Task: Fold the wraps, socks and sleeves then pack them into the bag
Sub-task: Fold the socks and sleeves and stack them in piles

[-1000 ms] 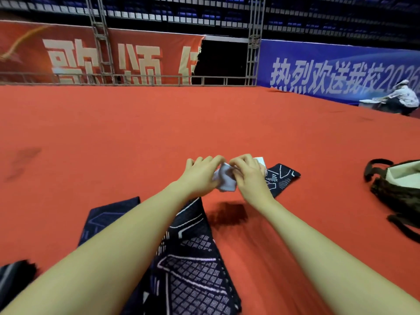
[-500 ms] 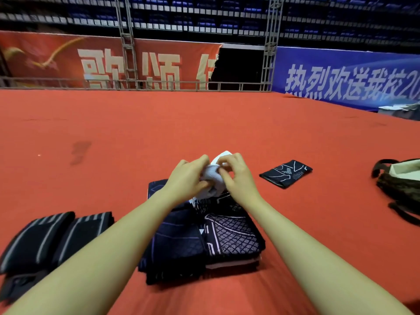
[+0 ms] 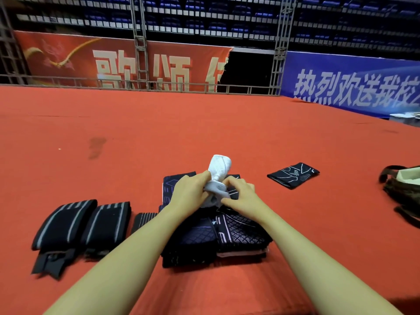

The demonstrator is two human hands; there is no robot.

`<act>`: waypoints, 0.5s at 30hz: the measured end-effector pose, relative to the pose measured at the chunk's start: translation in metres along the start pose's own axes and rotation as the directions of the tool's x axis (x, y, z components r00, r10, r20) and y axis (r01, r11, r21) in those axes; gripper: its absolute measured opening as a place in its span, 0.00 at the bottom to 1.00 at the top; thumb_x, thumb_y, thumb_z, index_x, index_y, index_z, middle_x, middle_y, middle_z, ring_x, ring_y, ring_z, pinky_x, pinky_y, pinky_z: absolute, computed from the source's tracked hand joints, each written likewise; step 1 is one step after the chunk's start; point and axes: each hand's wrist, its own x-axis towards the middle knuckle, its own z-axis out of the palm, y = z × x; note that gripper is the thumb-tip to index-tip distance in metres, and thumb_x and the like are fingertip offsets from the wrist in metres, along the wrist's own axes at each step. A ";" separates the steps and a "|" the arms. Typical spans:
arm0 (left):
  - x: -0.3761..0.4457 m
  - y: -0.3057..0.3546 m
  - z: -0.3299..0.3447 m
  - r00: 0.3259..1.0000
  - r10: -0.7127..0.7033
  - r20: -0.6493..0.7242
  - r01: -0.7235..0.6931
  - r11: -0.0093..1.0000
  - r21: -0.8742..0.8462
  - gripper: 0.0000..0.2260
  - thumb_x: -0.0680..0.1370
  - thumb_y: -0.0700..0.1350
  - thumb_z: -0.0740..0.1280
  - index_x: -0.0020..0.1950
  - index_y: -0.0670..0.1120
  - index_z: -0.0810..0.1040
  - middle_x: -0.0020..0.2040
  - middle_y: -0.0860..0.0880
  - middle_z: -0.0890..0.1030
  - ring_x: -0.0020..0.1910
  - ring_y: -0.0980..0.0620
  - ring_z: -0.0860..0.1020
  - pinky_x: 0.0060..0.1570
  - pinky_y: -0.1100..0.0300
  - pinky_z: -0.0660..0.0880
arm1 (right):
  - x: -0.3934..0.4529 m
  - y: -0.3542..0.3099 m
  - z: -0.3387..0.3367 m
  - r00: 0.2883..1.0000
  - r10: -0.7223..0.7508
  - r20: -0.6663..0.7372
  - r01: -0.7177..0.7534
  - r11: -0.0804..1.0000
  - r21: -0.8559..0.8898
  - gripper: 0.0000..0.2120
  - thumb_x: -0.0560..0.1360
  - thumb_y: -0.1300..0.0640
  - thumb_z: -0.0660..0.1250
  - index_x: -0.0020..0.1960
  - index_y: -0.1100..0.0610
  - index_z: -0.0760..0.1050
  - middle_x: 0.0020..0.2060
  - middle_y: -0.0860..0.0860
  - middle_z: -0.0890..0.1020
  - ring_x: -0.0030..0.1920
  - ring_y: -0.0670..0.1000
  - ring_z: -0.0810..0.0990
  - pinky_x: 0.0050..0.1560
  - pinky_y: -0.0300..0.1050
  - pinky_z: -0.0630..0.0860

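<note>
Your left hand [image 3: 189,196] and right hand [image 3: 242,196] both pinch the white sock [image 3: 217,176], fingers curled round its lower end; its long axis points to 12 o'clock, free end up. It sits over the stack of folded sleeves [image 3: 218,239]. Bag [image 3: 402,189] lies at 3 o'clock, right hand nearer, with one folded sleeve [image 3: 293,175] between. Folded wraps [image 3: 79,226] at 9 o'clock.

Both my hands meet in front of me, arms stretched forward.
My left hand [image 3: 189,194] and right hand [image 3: 242,195] have their fingers curled inward, pinching the same white sock [image 3: 217,178] between them; both forearms are bare and angled toward each other.
</note>
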 end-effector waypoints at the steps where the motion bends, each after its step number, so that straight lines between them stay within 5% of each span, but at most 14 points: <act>1: -0.001 0.001 0.000 1.000 -0.014 -0.013 0.014 0.999 0.031 0.06 0.75 0.45 0.65 0.43 0.43 0.71 0.40 0.43 0.79 0.39 0.38 0.74 0.32 0.54 0.52 | -0.001 0.000 0.000 1.000 -0.020 -0.008 0.020 0.999 -0.042 0.09 0.70 0.55 0.67 0.46 0.48 0.68 0.45 0.43 0.74 0.50 0.34 0.63 0.52 0.40 0.57; 7: 0.007 0.006 -0.012 0.997 -0.005 -0.076 0.030 0.943 0.331 0.04 0.61 0.41 0.65 0.30 0.46 0.70 0.21 0.48 0.73 0.19 0.47 0.70 0.30 0.62 0.51 | 0.002 -0.011 -0.005 0.956 -0.106 -0.275 -0.016 0.914 -0.406 0.05 0.73 0.58 0.65 0.47 0.57 0.70 0.39 0.50 0.77 0.40 0.54 0.66 0.42 0.44 0.55; 11: 0.023 0.009 -0.016 0.990 -0.029 -0.139 0.074 0.940 0.333 0.06 0.54 0.41 0.65 0.28 0.46 0.70 0.16 0.48 0.69 0.13 0.46 0.68 0.25 0.65 0.45 | 0.014 -0.019 -0.006 0.919 0.002 -0.394 -0.097 0.970 -0.223 0.05 0.71 0.57 0.66 0.41 0.54 0.69 0.32 0.49 0.76 0.41 0.60 0.71 0.43 0.49 0.61; 15: 0.034 0.005 -0.017 0.967 -0.052 -0.250 0.121 0.955 0.269 0.07 0.53 0.40 0.64 0.29 0.44 0.71 0.15 0.46 0.68 0.12 0.44 0.67 0.29 0.70 0.39 | 0.015 -0.017 -0.011 0.978 0.058 -0.201 -0.030 0.990 0.140 0.10 0.70 0.49 0.72 0.42 0.47 0.70 0.38 0.43 0.77 0.49 0.48 0.71 0.51 0.43 0.64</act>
